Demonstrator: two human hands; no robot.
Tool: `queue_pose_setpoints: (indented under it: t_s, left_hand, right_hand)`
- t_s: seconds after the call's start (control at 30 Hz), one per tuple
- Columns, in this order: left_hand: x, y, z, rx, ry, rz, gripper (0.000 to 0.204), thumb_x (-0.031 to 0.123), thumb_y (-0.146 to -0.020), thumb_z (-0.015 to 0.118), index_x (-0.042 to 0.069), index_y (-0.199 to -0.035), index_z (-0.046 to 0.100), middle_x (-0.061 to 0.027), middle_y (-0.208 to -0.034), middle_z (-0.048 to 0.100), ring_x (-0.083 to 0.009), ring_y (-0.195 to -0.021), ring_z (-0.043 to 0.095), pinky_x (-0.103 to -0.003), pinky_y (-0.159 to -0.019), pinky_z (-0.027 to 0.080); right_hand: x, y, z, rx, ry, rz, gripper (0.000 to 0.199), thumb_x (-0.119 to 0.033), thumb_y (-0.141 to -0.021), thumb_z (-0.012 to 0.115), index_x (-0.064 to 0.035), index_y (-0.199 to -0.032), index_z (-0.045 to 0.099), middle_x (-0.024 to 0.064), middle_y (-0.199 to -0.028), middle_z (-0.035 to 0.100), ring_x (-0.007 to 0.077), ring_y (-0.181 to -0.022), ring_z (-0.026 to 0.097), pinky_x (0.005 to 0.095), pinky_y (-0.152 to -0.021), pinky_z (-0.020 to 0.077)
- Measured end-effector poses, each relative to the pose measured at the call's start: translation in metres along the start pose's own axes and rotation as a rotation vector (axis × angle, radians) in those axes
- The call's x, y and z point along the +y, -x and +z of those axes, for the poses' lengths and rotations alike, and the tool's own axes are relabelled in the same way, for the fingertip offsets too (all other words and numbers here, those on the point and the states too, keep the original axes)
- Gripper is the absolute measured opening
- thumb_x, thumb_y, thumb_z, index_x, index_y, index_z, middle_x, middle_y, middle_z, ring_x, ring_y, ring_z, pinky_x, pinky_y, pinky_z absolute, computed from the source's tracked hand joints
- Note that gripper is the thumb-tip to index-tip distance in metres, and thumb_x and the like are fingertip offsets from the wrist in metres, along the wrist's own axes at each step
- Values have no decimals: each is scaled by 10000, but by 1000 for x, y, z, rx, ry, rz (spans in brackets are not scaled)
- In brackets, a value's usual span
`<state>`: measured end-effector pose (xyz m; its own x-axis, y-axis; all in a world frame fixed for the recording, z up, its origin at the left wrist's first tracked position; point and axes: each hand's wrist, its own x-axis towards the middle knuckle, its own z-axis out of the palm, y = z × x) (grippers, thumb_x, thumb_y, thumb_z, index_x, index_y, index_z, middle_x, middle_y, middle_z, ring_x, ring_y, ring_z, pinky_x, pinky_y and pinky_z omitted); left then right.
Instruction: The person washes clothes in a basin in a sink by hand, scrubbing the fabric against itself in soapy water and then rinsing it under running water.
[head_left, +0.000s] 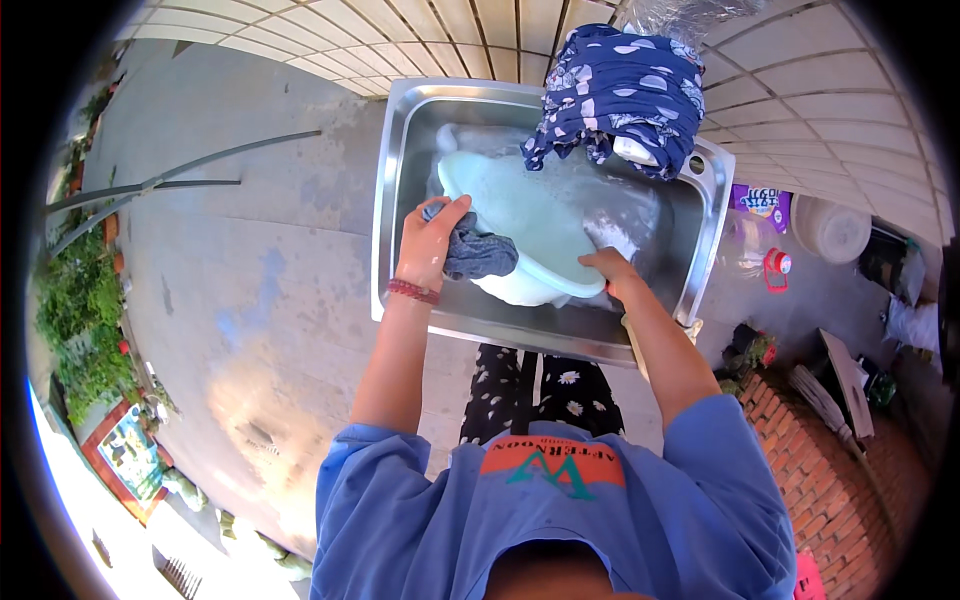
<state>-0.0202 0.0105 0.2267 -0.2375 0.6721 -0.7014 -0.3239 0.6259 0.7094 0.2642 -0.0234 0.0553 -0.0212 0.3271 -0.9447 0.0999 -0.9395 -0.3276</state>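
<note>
Holding a pale green basin [520,225], the person leans over a shiny metal sink [392,200]. The basin sits tipped inside the sink, and its long side runs from ten o'clock down to four o'clock. The left hand [430,240] is closed on the basin's rim at the nine o'clock side, and it also pinches a dark grey cloth [482,255] against that rim. The right hand [610,268] is closed on the rim at the four o'clock side. So the two hands are apart, one on each end of the basin, and the basin lies right between them. Both hands look about as close to it as each other. Both arms reach up toward twelve o'clock from the blue shirt. The left arm is nearly straight, with a red band on the wrist. The right arm bends a little at the elbow and comes in from five o'clock. A blue flowery cloth [620,90] hangs over the sink's far corner at one o'clock. Soapy water shines inside the sink.
</note>
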Motion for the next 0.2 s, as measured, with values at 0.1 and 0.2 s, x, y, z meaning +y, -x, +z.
queue_pose_setpoints:
  t_s: [0.1,0.2]
  left_hand:
    - [24,17,11,-137,81,22,190,187,-817,708,11,-826,637,-54,-777,649,-122,-666,601,-260,-646,487]
    - [46,28,19,-263,-35,65,257,200,-839,677,-13,-977,632,-106,-908,674,-139,-738,615,-277,-691,497]
  right_hand:
    - [20,-7,10,-343,161,161,142,-155,-801,648,-18,-827,620,44,-635,545,127,-445,461,265,-344,274]
    - [68,-40,35,-808,-354,430,267,-289,-756,737,-105,-910,618,36,-589,509,127,-421,429,262,-340,262]
